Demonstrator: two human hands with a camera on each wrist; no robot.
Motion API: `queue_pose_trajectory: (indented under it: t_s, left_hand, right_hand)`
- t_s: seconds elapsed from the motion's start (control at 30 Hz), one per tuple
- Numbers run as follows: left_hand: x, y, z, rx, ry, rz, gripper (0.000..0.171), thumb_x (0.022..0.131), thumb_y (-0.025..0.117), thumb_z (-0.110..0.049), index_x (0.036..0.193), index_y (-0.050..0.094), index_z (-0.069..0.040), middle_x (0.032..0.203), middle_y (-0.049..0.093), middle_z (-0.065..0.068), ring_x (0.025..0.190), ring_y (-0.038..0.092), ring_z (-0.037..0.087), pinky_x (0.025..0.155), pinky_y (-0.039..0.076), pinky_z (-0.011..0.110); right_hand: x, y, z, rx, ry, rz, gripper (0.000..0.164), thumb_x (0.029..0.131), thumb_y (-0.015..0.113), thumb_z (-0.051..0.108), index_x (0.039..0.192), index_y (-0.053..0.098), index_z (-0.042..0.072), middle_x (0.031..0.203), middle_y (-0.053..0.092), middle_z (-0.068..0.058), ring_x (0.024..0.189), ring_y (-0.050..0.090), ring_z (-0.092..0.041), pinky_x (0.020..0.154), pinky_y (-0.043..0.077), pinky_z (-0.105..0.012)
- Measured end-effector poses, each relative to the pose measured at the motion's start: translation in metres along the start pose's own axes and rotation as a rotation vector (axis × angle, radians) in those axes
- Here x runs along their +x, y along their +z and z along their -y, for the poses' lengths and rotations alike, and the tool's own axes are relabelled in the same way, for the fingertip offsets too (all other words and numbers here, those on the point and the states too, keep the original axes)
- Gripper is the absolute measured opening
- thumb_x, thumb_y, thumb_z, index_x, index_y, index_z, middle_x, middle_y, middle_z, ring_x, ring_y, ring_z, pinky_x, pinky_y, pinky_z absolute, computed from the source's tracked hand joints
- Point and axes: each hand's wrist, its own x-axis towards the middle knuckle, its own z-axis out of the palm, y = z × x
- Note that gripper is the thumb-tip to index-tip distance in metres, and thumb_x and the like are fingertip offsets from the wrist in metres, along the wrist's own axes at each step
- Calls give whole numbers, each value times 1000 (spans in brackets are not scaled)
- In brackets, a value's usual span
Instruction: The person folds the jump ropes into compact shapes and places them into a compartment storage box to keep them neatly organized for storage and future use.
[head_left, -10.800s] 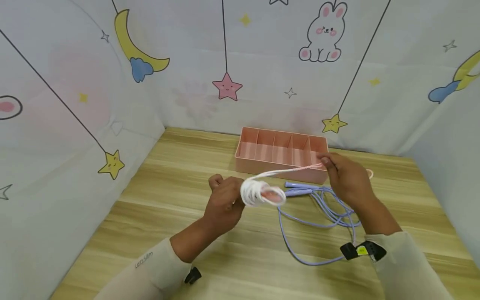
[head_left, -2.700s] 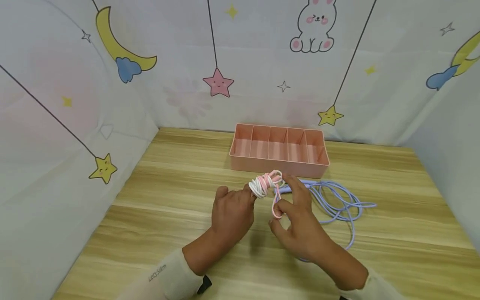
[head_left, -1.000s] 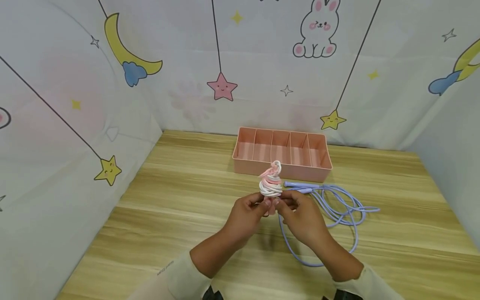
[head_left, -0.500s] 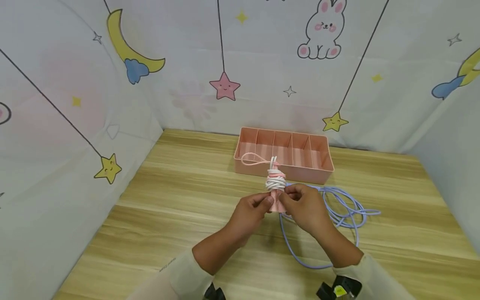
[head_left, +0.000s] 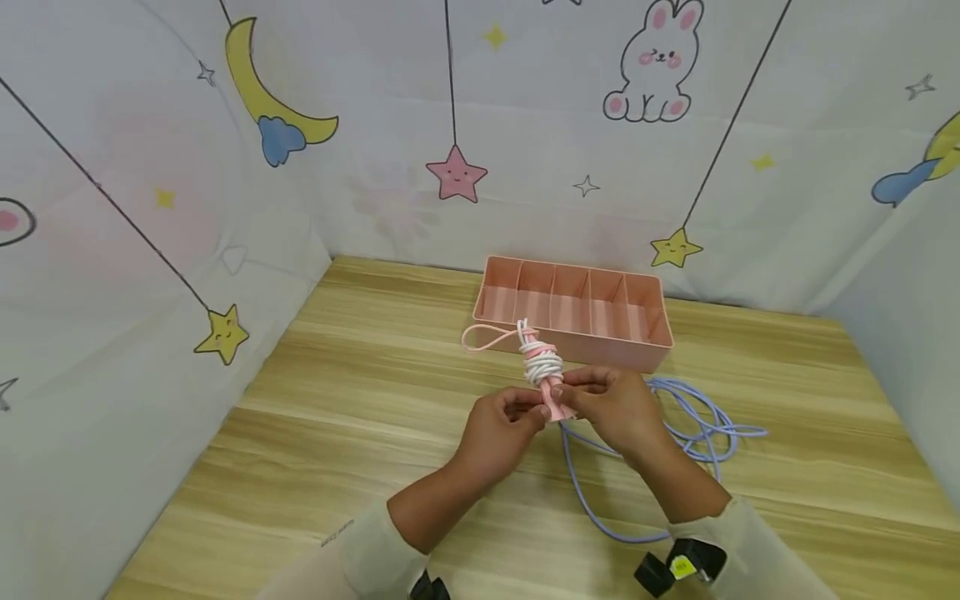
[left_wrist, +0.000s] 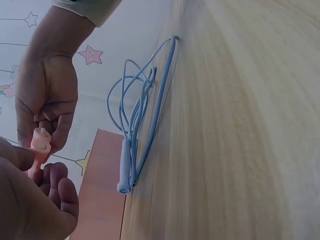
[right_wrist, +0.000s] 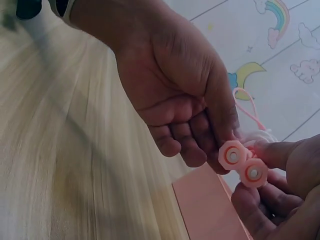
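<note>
A pink-and-white jump rope is wound in a tight bundle round its two pink handles, held up over the table. Its top leans left, and a pink loop sticks out that way. My left hand pinches the handles' lower part between thumb and fingers. From the other side my right hand pinches the handles just below the coils. The right wrist view shows the handles' faceted ends side by side. Behind my right hand lies a second jump rope, lavender, loosely coiled on the table.
A pink divided box with several compartments stands near the back cloth, just beyond the bundle. The lavender rope trails in a curve toward my right sleeve. A patterned white cloth encloses the wooden table.
Earlier my right hand drew out a strand, then worked at the top coils. Now both hands pinch the handles below. The bundle has turned upright, then tilted left; the loop swung left.
</note>
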Motion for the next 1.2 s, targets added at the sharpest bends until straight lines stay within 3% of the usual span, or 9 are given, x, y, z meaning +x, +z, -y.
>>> queue_pose_trajectory:
  t_s: [0.2,0.43,0.6,0.8,0.97,1.2]
  left_hand:
    - [1,-3,-1,23,37,-60,20,95,75,-15,106,74,1,95,73,6,86,68,14,72,54,24]
    - [3,-4,-2,10,66,0,22,100,68,-15,116,72,0,105,72,10,88,67,18,77,55,26]
    - [2,-5,-1,-1,51,13,20,103,61,-11,117,71,1,113,72,16,87,67,20,82,56,35]
    - [-1,-7,2,-15,-2,33,20,104,58,-6,118,69,4,114,71,15,92,68,32,84,56,39]
    - [-3,-7,3,-1,-13,47,20,104,57,-7,117,70,1,114,72,14,94,67,38,86,56,47]
    - [-6,-8,3,6,-14,49,21,104,56,-6,117,69,2,115,71,15,95,67,39,87,55,50]
  right_hand:
    - [0,-1,6,-28,-2,50,34,91,79,26,110,75,-2,95,77,-10,80,72,-18,69,55,-36]
    - [9,-7,3,166,22,112,31,101,64,11,118,65,-14,103,73,-17,82,73,-21,75,59,-35]
    - [25,-16,6,242,57,58,36,103,62,12,127,60,-15,108,67,-20,84,72,-17,78,59,-32]
    - [53,-25,12,157,59,-118,36,101,66,16,127,65,-10,115,67,-23,85,74,-20,75,59,-33]
    - [79,-24,15,100,27,-207,34,99,68,13,125,66,-8,118,69,-24,78,75,-17,73,59,-35]
    - [107,-20,15,-263,-50,-324,29,99,66,21,112,76,-2,104,75,-18,86,74,-27,66,54,-30]
